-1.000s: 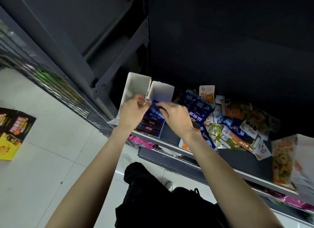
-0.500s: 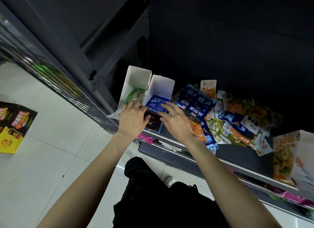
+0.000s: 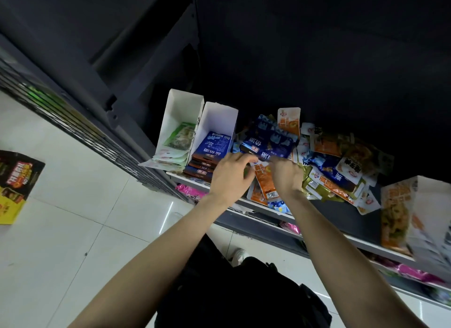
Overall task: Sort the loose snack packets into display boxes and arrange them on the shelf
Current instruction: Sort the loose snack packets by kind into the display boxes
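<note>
White cardboard display boxes stand side by side at the left end of the dark shelf (image 3: 341,215): the left display box (image 3: 179,107) holds green packets (image 3: 180,138), the right display box (image 3: 219,118) a stack of blue packets (image 3: 214,145). Just right of them lies the loose pile of snack packets (image 3: 336,161), blue, orange and olive-gold, spread across the shelf. Both hands meet at the near left edge of this pile. The left hand (image 3: 229,176), fingers curled, and the right hand (image 3: 285,176) each pinch the lower edge of a blue packet (image 3: 266,142) lying atop the pile. An orange packet (image 3: 264,181) lies between the two hands. At the shelf's right end stands an orange printed display box (image 3: 395,213), blurred. A yellow-and-black carton (image 3: 14,181) lies on the tiled floor (image 3: 73,230).
</note>
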`<state>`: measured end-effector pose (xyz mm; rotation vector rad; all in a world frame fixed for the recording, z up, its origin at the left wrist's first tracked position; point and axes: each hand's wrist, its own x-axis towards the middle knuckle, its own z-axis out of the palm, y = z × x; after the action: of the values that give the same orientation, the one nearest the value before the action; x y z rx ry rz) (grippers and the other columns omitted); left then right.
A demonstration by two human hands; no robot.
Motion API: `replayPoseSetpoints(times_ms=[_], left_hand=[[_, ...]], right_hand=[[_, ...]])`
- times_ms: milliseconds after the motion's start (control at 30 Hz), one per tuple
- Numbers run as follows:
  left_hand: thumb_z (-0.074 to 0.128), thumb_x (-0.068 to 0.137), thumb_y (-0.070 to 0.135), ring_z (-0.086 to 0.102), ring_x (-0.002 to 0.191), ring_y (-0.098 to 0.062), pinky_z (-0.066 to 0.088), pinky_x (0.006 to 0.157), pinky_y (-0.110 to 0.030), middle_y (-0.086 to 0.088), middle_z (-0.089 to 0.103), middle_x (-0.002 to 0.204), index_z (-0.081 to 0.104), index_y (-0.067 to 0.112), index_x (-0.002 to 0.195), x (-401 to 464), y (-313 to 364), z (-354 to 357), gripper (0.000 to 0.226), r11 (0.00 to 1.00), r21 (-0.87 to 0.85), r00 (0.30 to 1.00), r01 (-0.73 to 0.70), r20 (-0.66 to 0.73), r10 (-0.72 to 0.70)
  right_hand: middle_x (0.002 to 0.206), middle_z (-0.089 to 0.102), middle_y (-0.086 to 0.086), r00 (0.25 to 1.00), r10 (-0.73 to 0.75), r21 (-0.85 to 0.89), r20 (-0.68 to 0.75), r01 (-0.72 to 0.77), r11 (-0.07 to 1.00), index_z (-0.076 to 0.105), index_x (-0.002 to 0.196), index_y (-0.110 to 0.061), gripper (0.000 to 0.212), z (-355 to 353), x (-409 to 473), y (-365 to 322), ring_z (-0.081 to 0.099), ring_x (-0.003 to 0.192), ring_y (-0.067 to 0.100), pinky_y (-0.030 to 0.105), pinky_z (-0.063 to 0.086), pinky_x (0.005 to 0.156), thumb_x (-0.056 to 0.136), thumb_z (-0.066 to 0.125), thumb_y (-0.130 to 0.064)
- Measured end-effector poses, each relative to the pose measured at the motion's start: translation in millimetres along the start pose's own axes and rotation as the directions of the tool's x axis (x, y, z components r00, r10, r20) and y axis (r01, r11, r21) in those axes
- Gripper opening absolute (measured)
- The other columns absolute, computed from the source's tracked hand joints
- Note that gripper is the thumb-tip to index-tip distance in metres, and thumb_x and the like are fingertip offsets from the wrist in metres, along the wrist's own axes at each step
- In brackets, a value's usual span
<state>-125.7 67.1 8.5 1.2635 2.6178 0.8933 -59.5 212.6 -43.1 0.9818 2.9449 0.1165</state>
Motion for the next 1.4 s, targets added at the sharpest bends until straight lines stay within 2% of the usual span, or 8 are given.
replayPoseSetpoints(times_ms=[133, 233, 367, 467, 633, 733, 1133, 1400], left_hand=[[0.057, 0.091, 0.031, 0.048, 0.117, -0.024, 0.044, 0.098, -0.037, -0.008, 0.051, 0.127, 0.044, 0.018, 0.134, 11.4, 1.1, 24.0, 0.047, 0.968, 0.003, 0.950, 0.250, 0.193, -0.245], [0.060, 0.088, 0.031, 0.042, 0.123, -0.023, 0.040, 0.102, -0.035, -0.006, 0.047, 0.133, 0.044, 0.018, 0.135, 5.1, 0.0, 33.4, 0.051, 0.980, 0.199, 0.965, 0.009, 0.255, -0.060], [0.062, 0.088, 0.028, 0.061, 0.094, -0.023, 0.051, 0.081, -0.035, -0.006, 0.068, 0.100, 0.067, 0.014, 0.108, -5.0, 5.2, 37.8, 0.025, 0.990, 0.105, 0.994, -0.092, 0.069, 0.085], [0.061, 0.090, 0.024, 0.063, 0.074, -0.015, 0.054, 0.067, -0.030, -0.002, 0.069, 0.089, 0.068, 0.013, 0.104, -1.3, 14.7, 31.1, 0.019, 0.976, -0.178, 0.991, 0.124, -0.016, -0.129], [0.060, 0.089, 0.006, 0.064, 0.071, -0.011, 0.055, 0.069, -0.020, -0.002, 0.067, 0.087, 0.064, 0.008, 0.104, 5.9, 28.4, -1.1, 0.016, 0.293, -0.840, 0.775, 0.457, 0.213, -0.595], [0.061, 0.087, 0.003, 0.065, 0.064, -0.007, 0.055, 0.068, -0.016, -0.006, 0.067, 0.086, 0.064, 0.001, 0.105, 5.3, 28.4, -19.8, 0.018, 0.136, -0.874, 0.731, 0.466, 0.294, -0.615], [0.070, 0.081, 0.026, 0.069, 0.081, -0.012, 0.054, 0.077, -0.033, -0.002, 0.072, 0.082, 0.067, 0.023, 0.084, 1.8, 33.2, -67.1, 0.005, 0.522, -0.745, 0.846, 0.416, 0.107, -0.523], [0.068, 0.085, 0.016, 0.062, 0.061, -0.005, 0.048, 0.051, -0.012, -0.005, 0.066, 0.090, 0.058, 0.018, 0.092, 8.7, -19.4, -122.6, 0.013, 0.450, -0.797, 0.720, 0.404, -0.027, -0.694]], right_hand=[[0.065, 0.068, 0.002, 0.996, -0.082, 0.087, -0.029, 0.084, 0.993, 0.075, 0.083, -0.021, 0.018, 7.6, -23.2, 11.1, 0.066, 0.061, 0.019, 0.028, 0.054, 0.049, 0.071, 0.079, -0.008], [0.072, 0.070, 0.004, 0.973, -0.120, 0.309, -0.199, 0.178, 0.934, 0.075, 0.085, -0.015, 0.010, 6.4, -44.2, 21.6, 0.066, 0.074, 0.024, 0.031, 0.056, 0.054, 0.077, 0.074, -0.010], [0.096, 0.070, 0.003, 0.895, 0.046, 0.516, -0.444, 0.213, 0.830, 0.072, 0.097, -0.010, 0.018, -16.8, -64.0, 26.4, 0.060, 0.092, 0.023, 0.030, 0.053, 0.070, 0.079, 0.073, -0.006], [0.115, 0.057, 0.010, 0.891, 0.262, 0.684, -0.370, 0.070, 0.726, 0.059, 0.113, -0.008, 0.033, -37.5, -64.7, 30.1, 0.056, 0.102, 0.024, 0.031, 0.052, 0.075, 0.082, 0.069, -0.009], [0.115, 0.056, 0.003, 0.965, 0.184, 0.822, -0.184, 0.048, 0.568, 0.053, 0.119, -0.012, 0.040, -60.2, -65.1, 36.2, 0.056, 0.096, 0.011, 0.021, 0.051, 0.075, 0.083, 0.070, -0.012], [0.121, 0.052, 0.001, 0.977, 0.050, 0.808, -0.208, 0.143, 0.572, 0.050, 0.125, -0.016, 0.053, -64.3, -66.1, 21.6, 0.051, 0.109, 0.014, 0.019, 0.043, 0.087, 0.079, 0.075, -0.022], [0.066, 0.065, -0.001, 0.834, 0.068, 0.591, -0.547, 0.327, 0.738, 0.068, 0.090, -0.014, 0.014, -85.8, -33.2, -29.2, 0.061, 0.055, 0.015, 0.025, 0.045, 0.041, 0.084, 0.056, -0.014], [0.084, 0.068, 0.001, 0.866, -0.145, 0.656, -0.480, 0.463, 0.595, 0.064, 0.095, -0.013, 0.012, -105.9, -0.5, -72.0, 0.066, 0.068, 0.017, 0.039, 0.055, 0.060, 0.088, 0.055, -0.011]])
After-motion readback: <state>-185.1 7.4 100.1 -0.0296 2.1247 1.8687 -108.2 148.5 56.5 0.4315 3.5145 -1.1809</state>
